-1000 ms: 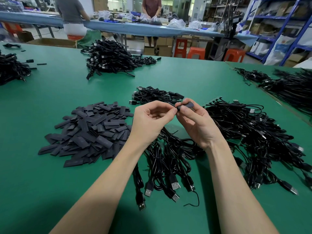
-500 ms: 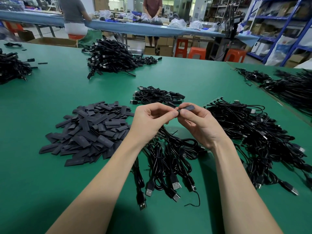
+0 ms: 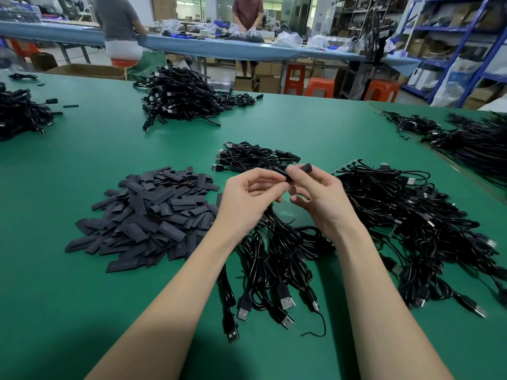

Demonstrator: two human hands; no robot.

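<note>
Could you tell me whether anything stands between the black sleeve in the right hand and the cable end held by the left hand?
Nothing visible does. The right hand pinches the black sleeve, and the left hand holds the cable end right up against it. Fingers partly hide the spot where the two meet.

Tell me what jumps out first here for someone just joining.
The left hand and right hand meet mid-table, pinching a short black sleeve between them. To their left lies a heap of flat black sleeves; to their right and beneath the wrists sprawl black USB cables.
</note>
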